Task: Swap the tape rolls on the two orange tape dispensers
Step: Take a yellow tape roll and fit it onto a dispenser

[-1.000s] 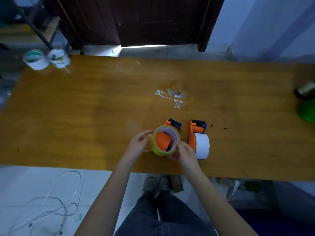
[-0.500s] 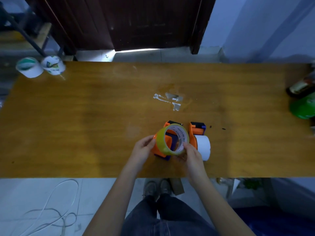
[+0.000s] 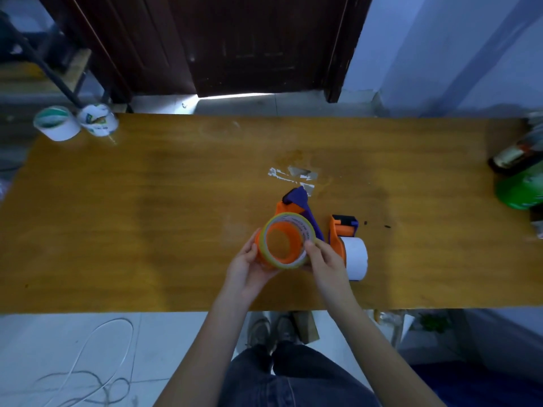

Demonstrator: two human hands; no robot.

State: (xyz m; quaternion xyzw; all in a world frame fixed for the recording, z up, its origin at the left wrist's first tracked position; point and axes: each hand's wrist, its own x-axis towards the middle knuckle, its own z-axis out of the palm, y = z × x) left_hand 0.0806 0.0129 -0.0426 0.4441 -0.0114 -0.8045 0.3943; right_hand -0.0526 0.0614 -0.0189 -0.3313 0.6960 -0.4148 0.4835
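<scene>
An orange tape dispenser (image 3: 283, 208) with a purple and black head is tipped up above the wooden table (image 3: 147, 218), its hub facing me. A yellowish clear tape roll (image 3: 269, 230) sits around that orange hub. My left hand (image 3: 248, 267) grips the dispenser's left side and the roll's edge. My right hand (image 3: 321, 258) pinches the roll's right rim with thumb and fingers. A second orange dispenser (image 3: 338, 235) lies on the table just to the right, carrying a white tape roll (image 3: 355, 258).
Two white tape rolls (image 3: 57, 123) (image 3: 98, 120) stand at the table's far left corner. A dark bottle (image 3: 514, 157) and a green object (image 3: 520, 192) sit at the right edge. Tape scraps (image 3: 293, 174) stick behind the dispensers. Cables lie on the floor (image 3: 88, 362).
The dispenser has been lifted and turned so its hub faces up at me, with the yellowish roll now seated around the hub. Both hands shifted slightly with it.
</scene>
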